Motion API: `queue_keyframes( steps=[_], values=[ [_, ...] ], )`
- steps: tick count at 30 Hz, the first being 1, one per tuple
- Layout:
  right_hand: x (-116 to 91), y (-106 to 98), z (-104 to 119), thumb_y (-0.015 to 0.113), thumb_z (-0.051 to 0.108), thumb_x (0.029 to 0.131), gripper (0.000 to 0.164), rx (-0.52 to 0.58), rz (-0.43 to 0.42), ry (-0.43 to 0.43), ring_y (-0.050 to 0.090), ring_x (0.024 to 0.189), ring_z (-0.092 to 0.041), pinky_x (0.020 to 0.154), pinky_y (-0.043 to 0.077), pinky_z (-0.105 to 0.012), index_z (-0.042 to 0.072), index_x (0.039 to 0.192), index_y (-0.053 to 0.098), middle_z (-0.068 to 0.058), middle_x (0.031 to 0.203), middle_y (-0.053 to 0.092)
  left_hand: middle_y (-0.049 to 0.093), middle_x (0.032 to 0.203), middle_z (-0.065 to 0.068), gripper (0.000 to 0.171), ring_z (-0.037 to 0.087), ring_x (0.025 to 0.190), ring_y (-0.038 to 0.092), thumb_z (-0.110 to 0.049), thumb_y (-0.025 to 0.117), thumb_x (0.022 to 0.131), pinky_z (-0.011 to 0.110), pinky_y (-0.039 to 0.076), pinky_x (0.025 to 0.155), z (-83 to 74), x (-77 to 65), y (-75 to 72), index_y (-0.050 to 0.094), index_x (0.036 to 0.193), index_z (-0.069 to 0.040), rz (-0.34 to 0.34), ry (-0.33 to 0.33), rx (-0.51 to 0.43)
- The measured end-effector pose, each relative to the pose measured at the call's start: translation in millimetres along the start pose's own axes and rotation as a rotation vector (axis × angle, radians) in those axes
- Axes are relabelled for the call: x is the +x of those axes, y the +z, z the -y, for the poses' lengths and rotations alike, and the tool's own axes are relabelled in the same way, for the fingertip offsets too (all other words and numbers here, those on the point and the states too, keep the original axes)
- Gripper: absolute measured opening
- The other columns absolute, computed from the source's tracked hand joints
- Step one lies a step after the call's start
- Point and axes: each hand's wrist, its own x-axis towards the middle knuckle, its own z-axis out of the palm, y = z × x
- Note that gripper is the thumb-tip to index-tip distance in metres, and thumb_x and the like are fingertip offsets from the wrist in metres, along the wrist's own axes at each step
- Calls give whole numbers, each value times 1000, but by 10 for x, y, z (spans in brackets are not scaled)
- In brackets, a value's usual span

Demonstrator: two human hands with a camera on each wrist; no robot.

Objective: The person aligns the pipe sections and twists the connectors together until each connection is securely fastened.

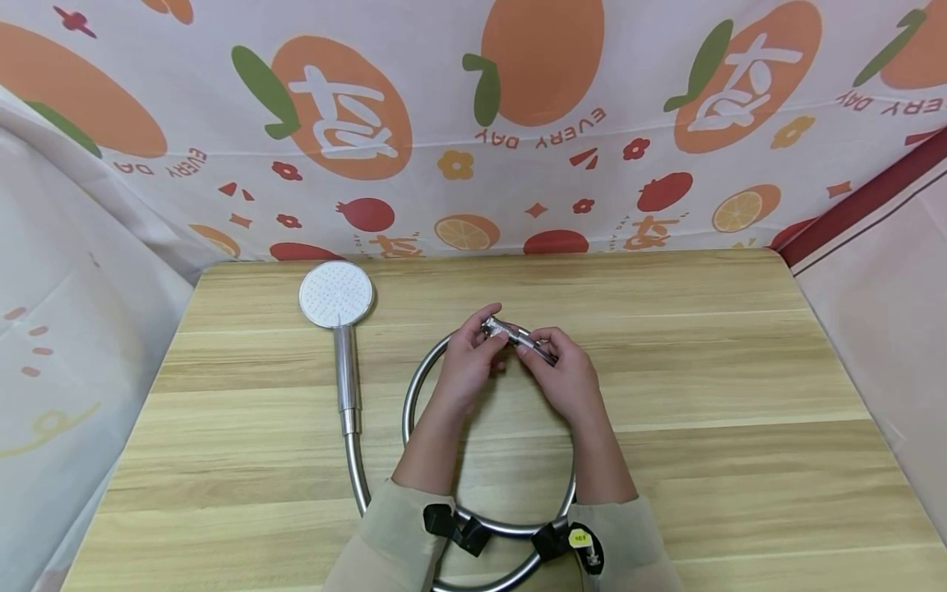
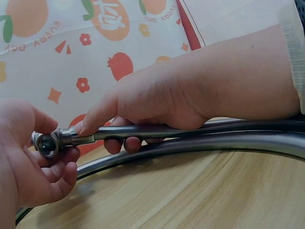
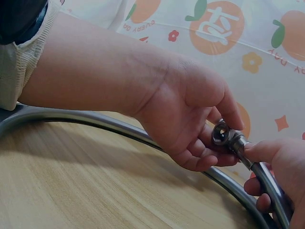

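Note:
Over the middle of the table, my left hand [image 1: 468, 362] pinches a small shiny metal fitting [image 2: 47, 142] between thumb and fingers. The fitting has a round open port [image 3: 220, 133] facing outward. My right hand [image 1: 565, 374] grips the end of a grey metal shower hose [image 2: 136, 131], thumb right by the joint. Fitting and hose end meet in line between the two hands. Part of the fitting is hidden by the left fingers. From there the hose curls in a large loop [image 1: 411, 403] under and around both forearms.
A round shower head [image 1: 336, 294] with a silver handle [image 1: 346, 370] lies on the wooden table [image 1: 703, 370] at left, face up, hose attached. Behind the table hangs a fruit-print cloth [image 1: 444, 107]. Black wrist mounts [image 1: 473, 536] sit close over the hose.

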Motion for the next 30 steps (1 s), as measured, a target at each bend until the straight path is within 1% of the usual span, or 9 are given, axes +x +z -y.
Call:
queue_keyframes(
  steps=[11,17,20,23,25,27,30],
  values=[
    [4,-3,-1,71,43,89,28,5,-8,-9,52,75,-21,70,42,-35,22,107,66,-2,78,61,66,123,17,49,23,96,61,-5,59,96,28,50,64,1,9,7,50,143,-13,-8,-4,6],
    [5,-1,-8,71,43,89,28,3,-11,-13,52,75,-21,70,42,-35,22,106,66,-2,78,61,65,125,19,49,24,97,61,-4,58,96,28,50,65,-3,1,11,49,144,-12,-12,-1,9],
    [8,-1,-7,69,47,89,31,3,-4,-10,54,78,-20,73,43,-35,23,107,68,-2,82,64,65,124,19,49,26,97,60,-4,58,96,29,50,65,-12,-8,16,50,144,-12,-16,-1,15],
    [10,-1,-12,64,53,91,35,-1,5,1,57,83,-19,76,45,-35,24,108,71,0,88,66,65,123,17,49,27,99,59,-5,59,96,29,50,65,-5,-7,12,50,143,-13,-19,-6,22],
    [11,-1,-18,61,56,92,37,-5,10,6,57,86,-18,77,46,-35,24,109,72,2,91,67,65,123,16,49,28,100,59,-5,59,96,29,50,66,0,-5,10,50,143,-13,-19,-6,26],
    [12,-2,-21,60,55,92,38,-8,11,5,57,84,-18,75,46,-35,25,112,71,2,90,67,65,122,16,49,27,100,59,-5,59,96,29,50,66,6,-1,9,50,143,-13,-21,-5,30],
    [15,-2,-23,66,50,90,40,-7,6,-6,56,78,-19,71,44,-35,23,120,65,1,86,67,66,122,17,49,24,96,60,-4,59,96,29,50,65,3,-2,12,50,143,-13,-19,-1,25]
  ],
)
